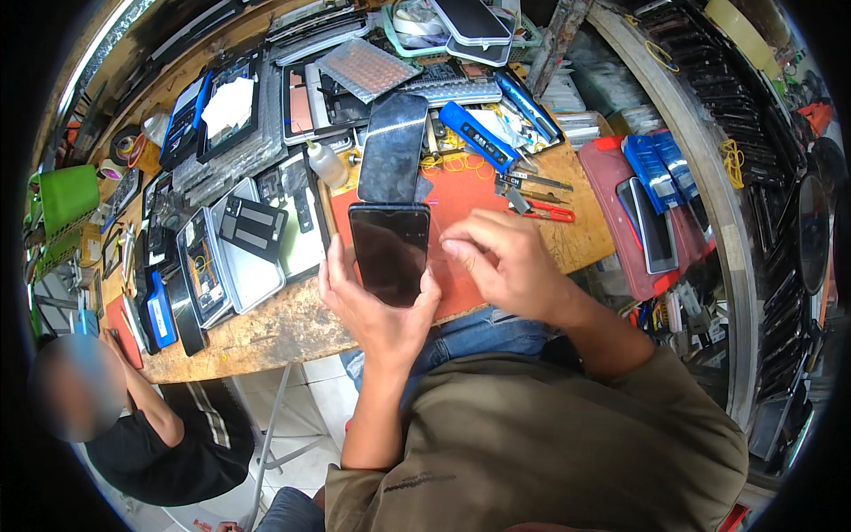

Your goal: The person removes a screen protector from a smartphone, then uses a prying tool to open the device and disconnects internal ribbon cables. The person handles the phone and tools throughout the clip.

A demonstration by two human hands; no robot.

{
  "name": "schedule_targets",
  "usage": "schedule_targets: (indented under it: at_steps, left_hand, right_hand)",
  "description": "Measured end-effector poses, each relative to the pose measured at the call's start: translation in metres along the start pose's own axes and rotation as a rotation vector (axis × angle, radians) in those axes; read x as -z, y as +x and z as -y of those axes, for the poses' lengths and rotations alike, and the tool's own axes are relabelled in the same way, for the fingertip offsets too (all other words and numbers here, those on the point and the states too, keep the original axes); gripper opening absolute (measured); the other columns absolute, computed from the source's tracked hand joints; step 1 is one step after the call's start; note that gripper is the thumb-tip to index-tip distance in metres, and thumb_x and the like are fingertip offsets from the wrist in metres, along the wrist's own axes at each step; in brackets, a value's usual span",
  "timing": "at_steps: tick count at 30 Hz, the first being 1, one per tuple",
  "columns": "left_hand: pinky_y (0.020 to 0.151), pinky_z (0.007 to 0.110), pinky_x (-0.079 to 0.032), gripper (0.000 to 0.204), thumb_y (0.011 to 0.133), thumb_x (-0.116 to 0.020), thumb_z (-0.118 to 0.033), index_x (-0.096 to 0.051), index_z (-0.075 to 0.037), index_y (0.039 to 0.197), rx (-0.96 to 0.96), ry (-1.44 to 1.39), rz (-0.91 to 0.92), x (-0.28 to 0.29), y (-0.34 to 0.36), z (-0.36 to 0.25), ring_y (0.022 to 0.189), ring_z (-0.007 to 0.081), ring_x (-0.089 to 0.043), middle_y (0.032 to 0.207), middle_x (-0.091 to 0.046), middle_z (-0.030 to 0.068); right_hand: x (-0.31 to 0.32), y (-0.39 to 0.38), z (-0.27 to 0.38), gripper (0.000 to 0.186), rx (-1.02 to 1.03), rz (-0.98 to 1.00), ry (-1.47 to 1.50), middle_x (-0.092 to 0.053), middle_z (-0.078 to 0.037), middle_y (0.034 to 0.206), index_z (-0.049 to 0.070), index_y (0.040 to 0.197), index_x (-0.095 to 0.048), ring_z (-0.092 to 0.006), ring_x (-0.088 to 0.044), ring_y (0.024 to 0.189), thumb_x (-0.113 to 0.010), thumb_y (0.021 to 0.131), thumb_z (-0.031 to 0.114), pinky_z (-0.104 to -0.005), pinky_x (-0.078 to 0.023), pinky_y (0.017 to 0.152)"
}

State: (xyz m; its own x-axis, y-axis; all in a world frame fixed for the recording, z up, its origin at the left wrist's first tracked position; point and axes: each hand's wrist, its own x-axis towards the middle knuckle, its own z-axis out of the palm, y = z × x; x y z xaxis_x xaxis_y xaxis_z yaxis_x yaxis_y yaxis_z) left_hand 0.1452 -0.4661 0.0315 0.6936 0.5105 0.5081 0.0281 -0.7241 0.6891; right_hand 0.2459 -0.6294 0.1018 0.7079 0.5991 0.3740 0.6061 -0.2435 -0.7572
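A dark smartphone [390,253] stands tilted up in my left hand [377,306], its black glossy screen toward me. The fingers wrap its left edge and the thumb rests at its lower right corner. Just right of the phone, apart from it, my right hand [505,262] hovers with curled fingers, thumb and index tips close together. Whether anything small is between them I cannot make out. Under both hands lies a red-orange work mat [461,284]. Directly behind the phone, a loose dark phone screen panel [393,146] leans back.
A blue cylindrical tool [479,135], a red-handled cutter [550,211] and a white squeeze bottle [326,165] lie beyond the mat. Opened tablets [206,266] and stacked parts crowd the left. A red case [612,177] holds phones at right. Another person [168,426] sits at lower left.
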Motion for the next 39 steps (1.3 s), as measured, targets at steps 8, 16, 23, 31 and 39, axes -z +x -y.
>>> schedule_targets:
  at_steps: [8, 16, 23, 31, 39]
  left_hand:
    - [0.110, 0.055, -0.042, 0.117, 0.074, -0.090, -0.018, -0.020, 0.007, 0.164, -0.053, -0.091, -0.032, -0.010, 0.004, -0.003, 0.127, 0.0419, -0.054, 0.138, -0.057, 0.0224]
    - [0.119, 0.051, -0.041, 0.124, 0.074, -0.088, -0.011, -0.007, 0.005, 0.168, -0.128, 0.059, 0.069, -0.009, 0.001, 0.002, 0.134, 0.0433, -0.052, 0.153, -0.041, 0.0318]
    - [0.118, 0.052, -0.040, 0.129, 0.073, -0.089, -0.010, -0.003, 0.004, 0.168, -0.166, -0.013, 0.079, -0.011, -0.003, 0.008, 0.134, 0.0423, -0.052, 0.149, -0.043, 0.0294]
    - [0.108, 0.056, -0.045, 0.127, 0.072, -0.090, -0.006, -0.007, 0.005, 0.167, -0.288, -0.095, 0.081, -0.009, 0.002, 0.008, 0.122, 0.0461, -0.057, 0.141, -0.051, 0.0292]
    - [0.105, 0.055, -0.048, 0.120, 0.072, -0.091, -0.010, -0.018, 0.005, 0.166, -0.291, -0.081, 0.191, 0.000, 0.016, 0.003, 0.121, 0.0465, -0.058, 0.145, -0.051, 0.0291]
  right_hand:
    - [0.040, 0.032, 0.000, 0.013, 0.045, 0.360, -0.145, -0.071, -0.023, 0.088, 0.000, 0.093, -0.067, -0.0457, -0.069, 0.088, -0.067, 0.096, 0.012, -0.0550, -0.051, 0.079]
    - [0.028, 0.039, -0.022, 0.012, -0.009, 0.455, 0.017, -0.074, -0.020, 0.087, 0.000, 0.095, -0.072, -0.0395, -0.071, 0.082, -0.068, 0.097, 0.011, -0.0489, -0.054, 0.075]
    - [0.030, 0.042, -0.019, 0.010, -0.041, 0.400, 0.043, -0.073, -0.010, 0.080, 0.001, 0.100, -0.076, -0.0165, -0.068, 0.071, -0.076, 0.097, 0.011, -0.0317, -0.053, 0.067]
    - [0.044, 0.051, -0.001, 0.009, 0.140, 0.005, -0.019, -0.070, -0.003, 0.080, 0.001, 0.096, -0.078, -0.0107, -0.062, 0.068, -0.082, 0.093, 0.008, -0.0277, -0.048, 0.062]
    - [0.054, 0.068, 0.003, 0.009, 0.251, 0.225, -0.087, -0.072, -0.011, 0.083, 0.000, 0.096, -0.076, -0.0232, -0.064, 0.064, -0.078, 0.091, 0.007, -0.0362, -0.050, 0.061]
